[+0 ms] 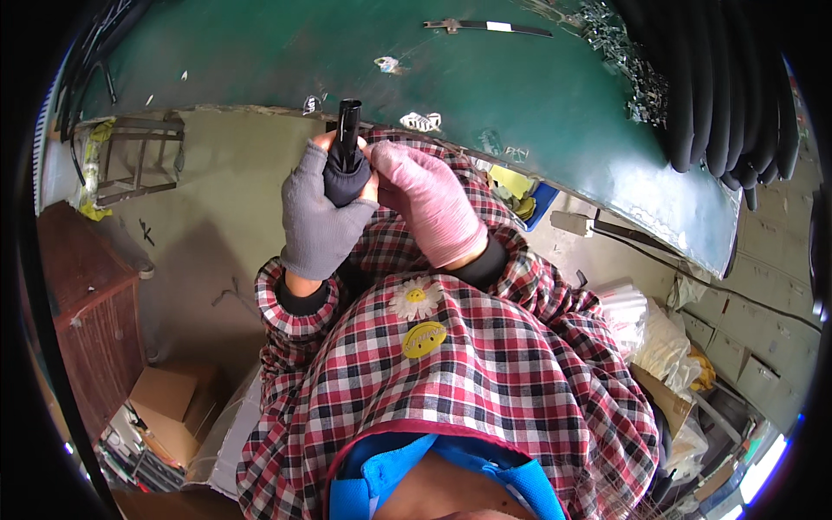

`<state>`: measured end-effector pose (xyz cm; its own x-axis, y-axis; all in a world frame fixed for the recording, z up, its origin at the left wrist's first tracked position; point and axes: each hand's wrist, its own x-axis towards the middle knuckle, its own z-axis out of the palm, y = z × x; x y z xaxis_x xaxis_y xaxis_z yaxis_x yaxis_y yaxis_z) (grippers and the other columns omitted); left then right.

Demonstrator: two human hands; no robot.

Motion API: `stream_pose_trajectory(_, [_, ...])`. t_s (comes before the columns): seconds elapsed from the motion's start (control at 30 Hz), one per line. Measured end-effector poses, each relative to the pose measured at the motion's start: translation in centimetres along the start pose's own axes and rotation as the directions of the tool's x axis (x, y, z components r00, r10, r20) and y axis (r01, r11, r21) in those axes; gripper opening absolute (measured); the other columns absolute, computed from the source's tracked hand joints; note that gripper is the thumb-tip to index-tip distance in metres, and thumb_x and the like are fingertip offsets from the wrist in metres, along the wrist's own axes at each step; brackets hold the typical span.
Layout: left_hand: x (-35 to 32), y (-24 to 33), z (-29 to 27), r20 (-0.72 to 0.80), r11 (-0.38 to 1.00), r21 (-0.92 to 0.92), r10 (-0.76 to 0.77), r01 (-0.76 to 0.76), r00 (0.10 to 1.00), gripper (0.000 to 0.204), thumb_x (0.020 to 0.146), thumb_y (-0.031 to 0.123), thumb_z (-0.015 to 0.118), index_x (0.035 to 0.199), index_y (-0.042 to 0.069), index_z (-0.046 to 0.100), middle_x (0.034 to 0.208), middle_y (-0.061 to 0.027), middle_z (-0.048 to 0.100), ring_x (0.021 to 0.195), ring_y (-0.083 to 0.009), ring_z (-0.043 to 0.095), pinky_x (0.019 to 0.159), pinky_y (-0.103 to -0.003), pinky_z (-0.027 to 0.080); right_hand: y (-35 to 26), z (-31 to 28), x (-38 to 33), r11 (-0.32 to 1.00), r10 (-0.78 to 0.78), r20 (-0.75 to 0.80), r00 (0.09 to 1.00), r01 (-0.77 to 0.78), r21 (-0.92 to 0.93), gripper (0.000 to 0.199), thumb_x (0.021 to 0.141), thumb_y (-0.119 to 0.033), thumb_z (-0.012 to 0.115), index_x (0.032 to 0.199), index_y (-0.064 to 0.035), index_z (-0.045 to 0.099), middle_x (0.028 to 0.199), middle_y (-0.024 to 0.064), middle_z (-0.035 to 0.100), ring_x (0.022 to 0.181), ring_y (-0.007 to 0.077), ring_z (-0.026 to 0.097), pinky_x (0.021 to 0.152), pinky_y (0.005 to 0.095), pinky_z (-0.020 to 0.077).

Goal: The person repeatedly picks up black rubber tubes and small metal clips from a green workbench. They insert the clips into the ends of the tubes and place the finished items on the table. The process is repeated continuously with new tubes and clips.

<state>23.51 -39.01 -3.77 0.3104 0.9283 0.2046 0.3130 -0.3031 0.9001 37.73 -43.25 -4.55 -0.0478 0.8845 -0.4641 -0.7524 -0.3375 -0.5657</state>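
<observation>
My left hand (pixel 322 218), in a grey fingerless glove, is closed around a glossy black tube (pixel 348 120) and the dark fabric (pixel 344 185) bunched about its lower part. The tube's open end points up and away, by the near edge of the green table. From the right, my right hand (pixel 431 201), in a pink fingerless glove, presses its fingers against the same fabric and tube. Its fingertips are partly hidden behind the fabric. The tube's lower end is out of sight in the bundle.
On the green table (pixel 286 65) lie a thin black strip with a bracket (pixel 498 28), a heap of small metal pieces (pixel 620 61) and several long black padded rolls (pixel 724 95). Below stand a blue bin (pixel 542 206), a metal-framed stool (pixel 139 165), a brown cabinet (pixel 91 303) and a cardboard box (pixel 169 407).
</observation>
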Motion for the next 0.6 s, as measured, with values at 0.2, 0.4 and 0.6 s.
stream_pose_trajectory(0.2, [0.4,0.2,0.3,0.008,0.96,-0.267,-0.086,0.084,0.996,0.048,0.086,0.003,0.076,0.131,0.002,0.058,0.093,-0.0019,0.068,0.081,-0.009,0.063,0.076,-0.027,0.053,-2.2,0.8,-0.2,0.869,-0.457,0.01,0.889,0.449,-0.209,0.032,0.099,-0.021,0.069,0.118,0.0041,0.067,0.107,0.0017,0.067,0.093,0.0075,0.056,0.088,0.0246,0.0467])
stream_pose_trajectory(0.4, [-0.1,-0.2,0.9,-0.02,0.982,-0.171,-0.081,0.076,0.997,0.034,0.098,0.01,0.067,0.129,-0.001,0.063,0.076,0.0005,0.059,0.064,-0.0043,0.052,0.058,-0.024,0.044,-7.1,0.1,2.2,0.901,-0.335,0.307,0.891,0.398,-0.173,0.041,0.099,-0.028,0.068,0.124,0.0044,0.066,0.124,0.0118,0.069,0.106,0.0151,0.065,0.098,0.0304,0.0504])
stream_pose_trajectory(0.6, [-0.2,-0.9,1.4,-0.062,0.993,0.001,0.116,-0.116,0.991,0.033,0.096,0.008,0.067,0.127,-0.002,0.064,0.074,-0.0055,0.058,0.057,-0.0108,0.053,0.054,-0.028,0.044,-7.0,-0.6,3.6,0.965,-0.099,0.408,0.908,0.188,-0.184,0.044,0.096,-0.031,0.072,0.12,0.0052,0.068,0.123,0.0147,0.07,0.11,0.0185,0.067,0.096,0.0315,0.0539])
